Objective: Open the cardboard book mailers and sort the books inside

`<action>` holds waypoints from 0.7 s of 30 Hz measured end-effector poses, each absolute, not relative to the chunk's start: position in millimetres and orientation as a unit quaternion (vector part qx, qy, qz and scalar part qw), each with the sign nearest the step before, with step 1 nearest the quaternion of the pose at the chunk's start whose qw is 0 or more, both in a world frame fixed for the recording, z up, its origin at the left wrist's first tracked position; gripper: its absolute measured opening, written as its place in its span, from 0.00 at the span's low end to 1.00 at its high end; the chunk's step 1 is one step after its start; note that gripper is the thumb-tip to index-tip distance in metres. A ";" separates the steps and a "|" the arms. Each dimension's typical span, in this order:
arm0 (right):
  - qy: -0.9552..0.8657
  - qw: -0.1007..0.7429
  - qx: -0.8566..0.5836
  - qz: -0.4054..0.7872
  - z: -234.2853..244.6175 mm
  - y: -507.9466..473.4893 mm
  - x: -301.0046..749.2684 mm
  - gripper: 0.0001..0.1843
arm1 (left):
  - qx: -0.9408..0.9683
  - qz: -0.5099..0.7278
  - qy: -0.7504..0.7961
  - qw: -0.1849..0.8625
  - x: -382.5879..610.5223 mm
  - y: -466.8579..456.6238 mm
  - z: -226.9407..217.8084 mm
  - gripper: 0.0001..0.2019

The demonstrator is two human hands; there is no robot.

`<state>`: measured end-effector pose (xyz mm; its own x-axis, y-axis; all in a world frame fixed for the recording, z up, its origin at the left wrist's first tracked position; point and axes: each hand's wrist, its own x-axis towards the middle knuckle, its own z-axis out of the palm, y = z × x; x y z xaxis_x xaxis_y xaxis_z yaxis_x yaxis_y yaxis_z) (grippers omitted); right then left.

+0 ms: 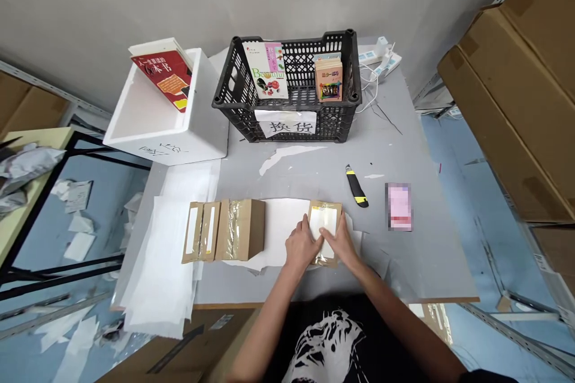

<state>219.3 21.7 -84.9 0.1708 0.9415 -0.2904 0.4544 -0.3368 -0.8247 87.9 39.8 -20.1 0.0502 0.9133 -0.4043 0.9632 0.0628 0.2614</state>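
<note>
A small brown cardboard parcel (318,256) with a white label and clear tape lies in front of me on white paper (285,224). My left hand (302,244) grips its left edge, fingers along the side and thumb on the top. From the right, my right hand (344,245) holds the opposite edge, its thumb lying over the label. Both thumbs come close together on the parcel's face. To the left, several taped cardboard boxes (240,230) stand in a row. A black and yellow utility knife (356,187) rests beyond my right hand.
At the back stands a black plastic crate (242,116) with books (267,72) inside. A white foam box (202,108) holding a red book (164,78) is left of it. White sheets (166,263), a blurred pink item (399,207) and a power strip (390,64) lie on the table.
</note>
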 end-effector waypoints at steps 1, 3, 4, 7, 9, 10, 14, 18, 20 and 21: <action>-0.462 0.320 -0.708 0.428 -85.7 17.5 213.1 0.44 | 0.683 -0.048 0.688 0.240 92.9 36.0 -21.3 0.33; -0.404 0.361 -0.706 0.455 -87.8 14.4 206.6 0.43 | 0.684 -0.043 0.691 0.227 101.5 29.8 -23.4 0.33; -0.392 0.374 -0.702 0.462 -89.3 14.6 205.8 0.43 | 0.686 -0.045 0.692 0.220 105.0 27.8 -23.9 0.33; -0.387 0.386 -0.702 0.456 -94.8 16.3 207.6 0.41 | 0.691 -0.073 0.689 0.207 114.1 27.4 -23.3 0.32; -0.396 0.380 -0.709 0.443 -98.3 16.1 208.7 0.41 | 0.686 -0.096 0.693 0.200 119.7 30.8 -20.6 0.31; -0.402 0.377 -0.712 0.436 -99.6 15.6 208.9 0.40 | 0.683 -0.105 0.696 0.198 121.8 33.2 -18.5 0.30; -0.422 0.366 -0.721 0.410 -100.5 13.8 207.4 0.38 | 0.689 -0.140 0.667 0.246 118.9 43.9 -7.8 0.31; -0.436 0.354 -0.727 0.396 -99.0 14.7 207.7 0.37 | 0.707 -0.114 0.614 0.332 96.7 50.2 -3.5 0.31; -0.445 0.348 -0.728 0.389 -98.6 15.3 208.8 0.36 | 0.689 -0.079 0.622 0.364 81.7 50.3 -6.0 0.26; -0.451 0.344 -0.729 0.384 -98.2 15.5 209.1 0.35 | 0.678 -0.059 0.625 0.383 73.9 49.8 -7.9 0.23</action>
<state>209.1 15.5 -98.2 0.2984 0.9212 -0.2497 0.3921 -0.3568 -0.8479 73.9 49.8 -7.9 0.2125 0.8018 -0.5586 0.8928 0.0731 0.4445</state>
